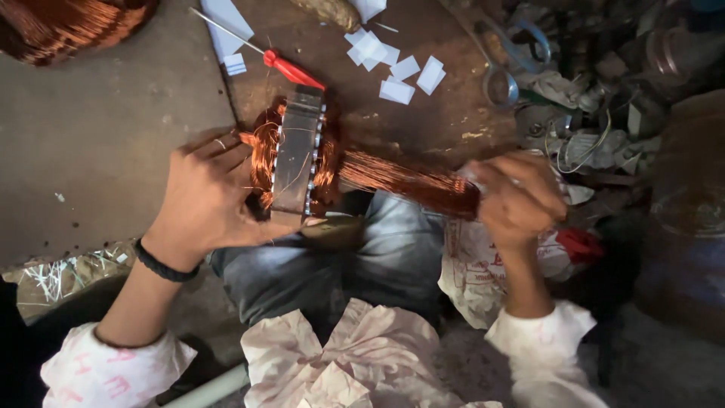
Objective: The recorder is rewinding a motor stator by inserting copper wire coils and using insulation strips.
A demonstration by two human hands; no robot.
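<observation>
Clearly, the left hand (204,198) has its fingers wrapped around the metal stator core (297,155). The right hand (517,198) grips a bundle of copper wire (404,181) stretched taut from it.

A grey metal stator core (297,155), wound with copper wire, stood on edge over the lap. A copper wire bundle (408,181) stretched taut from it toward the right.

The left hand (208,193) grips a metal stator (298,155) packed with copper windings, held over the person's lap. The right hand (517,198) clutches the end of a copper wire bundle (404,181) stretching right from the stator. On the bench (113,128) beyond lie a red-handled screwdriver (291,69) and white paper slips (396,72).
</observation>
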